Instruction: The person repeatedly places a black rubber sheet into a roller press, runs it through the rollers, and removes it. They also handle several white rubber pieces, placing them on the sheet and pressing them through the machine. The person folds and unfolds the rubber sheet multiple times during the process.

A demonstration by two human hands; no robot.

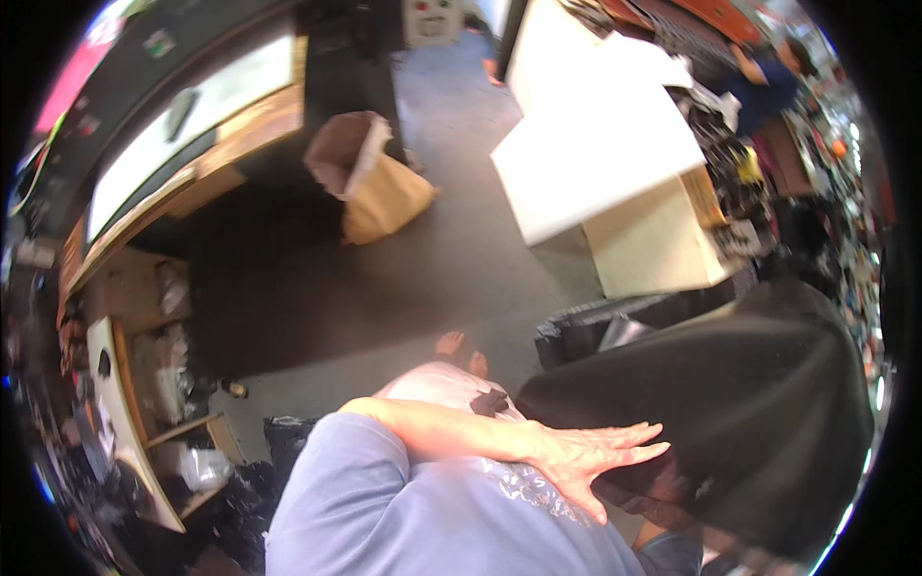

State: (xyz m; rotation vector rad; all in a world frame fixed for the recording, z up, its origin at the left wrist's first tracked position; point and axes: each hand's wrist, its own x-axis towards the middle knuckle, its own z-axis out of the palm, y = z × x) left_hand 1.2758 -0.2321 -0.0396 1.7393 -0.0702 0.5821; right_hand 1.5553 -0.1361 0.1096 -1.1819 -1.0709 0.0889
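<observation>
My left arm reaches across the front of my body. My left hand (pixel 591 456) is open, fingers stretched out, with its fingertips at the edge of a large sheet of smooth black material (pixel 711 403). The sheet spreads up and out to the right; whether it is cloth, leather or plastic I cannot tell. My right hand (pixel 669 483) is mostly hidden in shadow by the lower edge of this sheet, and its fingers do not show clearly. Part of my right forearm shows just below it.
A brown sack (pixel 389 197) stands open on the grey floor ahead. To the right is a white-topped table (pixel 600 144) with a pale box-like side. A workbench (pixel 250 125) runs along the left, near low wooden shelving (pixel 125 403) with plastic bags. Another person (pixel 764 91) is at the far right.
</observation>
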